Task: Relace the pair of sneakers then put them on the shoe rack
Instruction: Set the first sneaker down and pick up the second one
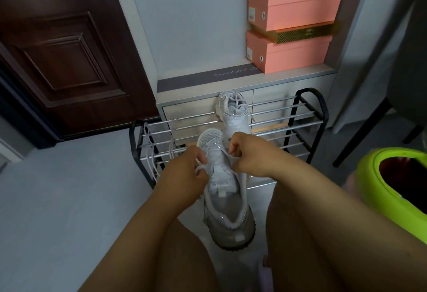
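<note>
A white and grey sneaker [227, 201] lies between my knees, toe pointing away from me toward the rack. My left hand [184, 174] pinches a white lace at the sneaker's left eyelets. On the right side, my right hand [249, 153] pinches the lace near the tongue. The second white sneaker [233, 111] stands on the top tier of the black metal shoe rack [300, 116], with laces in it. A loose white lace [150, 151] hangs over the rack's left bars.
Stacked pink shoe boxes [293, 12] sit on a low cabinet [198, 104] behind the rack. A dark wooden door [62, 56] is at the left. A lime-green bin [397, 176] stands at my right. A dark chair leg [360, 134] slants at the right.
</note>
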